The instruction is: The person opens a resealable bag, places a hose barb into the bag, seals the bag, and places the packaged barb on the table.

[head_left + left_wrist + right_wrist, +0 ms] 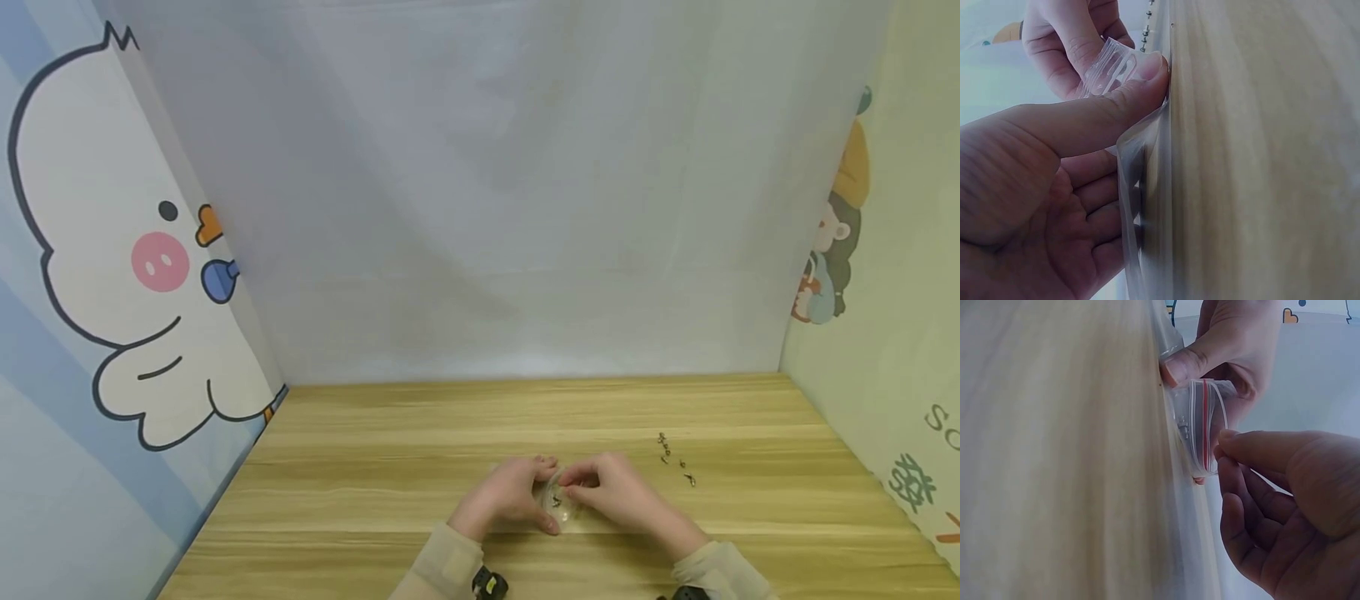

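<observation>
A small clear zip bag (pixel 1185 419) with a red stripe along its seal lies on the table, its mouth end raised towards the right hand. A few small dark metal pieces (pixel 557 502) show inside it. My left hand (pixel 512 493) holds the bag at its side, with the thumb (pixel 1141 87) over the plastic and the fingers beyond it. My right hand (pixel 618 492) pinches the edge of the bag's mouth between thumb and forefinger (pixel 1225 447). Whether something small also sits in that pinch is hidden.
Several small metal pieces (pixel 666 450) lie loose on the wooden table (pixel 360 475), to the right beyond the right hand. A pale curtain (pixel 480 208) hangs at the back, with printed panels (pixel 97 208) at the sides.
</observation>
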`<state>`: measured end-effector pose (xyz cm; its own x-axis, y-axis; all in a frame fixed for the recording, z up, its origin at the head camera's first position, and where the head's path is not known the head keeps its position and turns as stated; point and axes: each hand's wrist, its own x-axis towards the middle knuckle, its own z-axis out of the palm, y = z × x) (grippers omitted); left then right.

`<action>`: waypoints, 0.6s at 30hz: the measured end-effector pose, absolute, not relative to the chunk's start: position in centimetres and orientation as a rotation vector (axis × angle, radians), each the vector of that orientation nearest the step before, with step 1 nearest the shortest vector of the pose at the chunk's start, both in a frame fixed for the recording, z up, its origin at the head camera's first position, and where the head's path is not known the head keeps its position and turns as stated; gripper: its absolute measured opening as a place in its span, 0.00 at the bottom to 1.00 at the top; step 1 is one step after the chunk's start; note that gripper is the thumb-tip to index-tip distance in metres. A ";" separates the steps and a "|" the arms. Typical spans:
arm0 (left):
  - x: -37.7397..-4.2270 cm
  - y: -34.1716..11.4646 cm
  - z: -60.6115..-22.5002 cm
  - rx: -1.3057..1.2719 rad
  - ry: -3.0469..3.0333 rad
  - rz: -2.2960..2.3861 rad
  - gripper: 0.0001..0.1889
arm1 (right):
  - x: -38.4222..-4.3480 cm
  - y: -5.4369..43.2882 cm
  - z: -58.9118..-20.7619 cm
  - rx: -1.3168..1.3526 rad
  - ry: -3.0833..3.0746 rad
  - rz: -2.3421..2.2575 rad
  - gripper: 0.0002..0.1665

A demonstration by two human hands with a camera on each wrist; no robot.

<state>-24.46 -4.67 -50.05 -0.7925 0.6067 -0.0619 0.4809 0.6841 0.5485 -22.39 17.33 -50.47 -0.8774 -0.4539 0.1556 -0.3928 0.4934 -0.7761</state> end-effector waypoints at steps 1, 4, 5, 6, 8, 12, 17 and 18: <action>-24.4 -4.7 -50.0 0.873 2.664 0.753 0.45 | -22.4 17.3 -50.5 -0.756 2.653 -1.351 0.05; -24.1 -4.6 -49.4 0.857 2.660 0.756 0.45 | -22.4 17.3 -50.4 -0.764 2.647 -1.349 0.05; -24.1 -4.7 -49.4 0.859 2.665 0.750 0.45 | -22.4 17.3 -50.4 -0.767 2.644 -1.349 0.05; -24.1 -4.7 -49.4 0.864 2.669 0.745 0.45 | -22.4 17.3 -50.4 -0.770 2.645 -1.346 0.05; -24.1 -4.7 -49.4 0.865 2.673 0.750 0.45 | -22.4 17.3 -50.3 -0.770 2.634 -1.354 0.05; -24.0 -4.7 -49.4 0.869 2.678 0.758 0.45 | -22.5 17.4 -50.4 -0.759 2.619 -1.368 0.06; -23.9 -4.7 -49.4 0.868 2.685 0.746 0.45 | -22.4 17.6 -50.3 -0.750 2.618 -1.363 0.07; -23.9 -4.6 -49.4 0.867 2.686 0.748 0.45 | -22.4 17.7 -50.3 -0.749 2.621 -1.360 0.07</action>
